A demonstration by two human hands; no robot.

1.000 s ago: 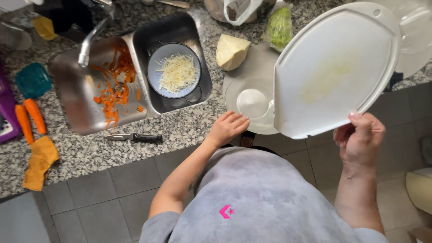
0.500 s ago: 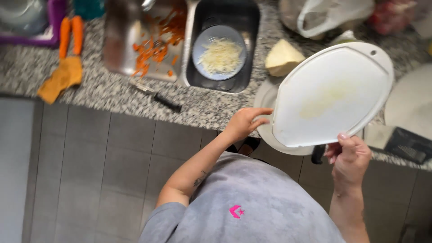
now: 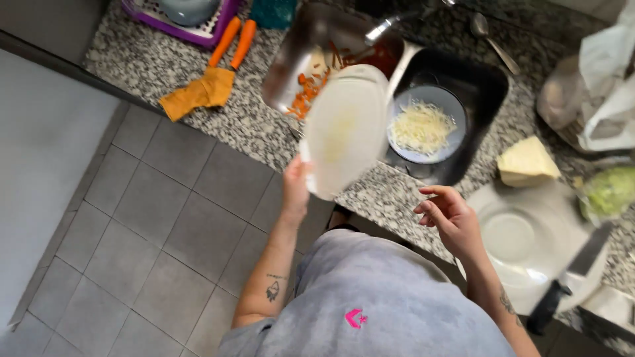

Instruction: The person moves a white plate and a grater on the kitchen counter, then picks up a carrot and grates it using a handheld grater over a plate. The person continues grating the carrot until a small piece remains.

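Cutting board (image 3: 344, 129), white and oval, sits in my left hand (image 3: 296, 188); my fingers are closed on its lower edge, and it hangs tilted over the near rim of the steel sink (image 3: 291, 53); its long axis runs from my hand up and away toward the basins, the far end pointing at the faucet (image 3: 383, 28); a faint yellowish smear marks its face. My right hand (image 3: 450, 218) is open and holds nothing, fingers loosely curled, above the edge of the speckled tabletop (image 3: 165, 59), well apart from the board.

Left basin of the sink holds orange carrot peelings (image 3: 305, 89); the dark right basin (image 3: 486, 82) holds a pale blue plate (image 3: 423, 125) with a heap of shredded white cheese (image 3: 422, 127) on it. A block of cheese (image 3: 526, 162) lies on the tabletop just right of that basin; beside it is a white plate (image 3: 529, 244) with nothing on it, and a black-handled knife (image 3: 562, 281) lies across its right rim; something green in a clear bag (image 3: 608, 192) is near the plate's upper right. On the left part of the tabletop lie two carrots (image 3: 235, 36), touching an orange cloth (image 3: 198, 92); behind them is a purple tray (image 3: 218, 20) carrying a grey bowl (image 3: 188, 8); a spoon (image 3: 489, 39) lies behind the sink; a white plastic bag (image 3: 602, 86) sits at far right. Grey floor tiles (image 3: 165, 218) lie below.
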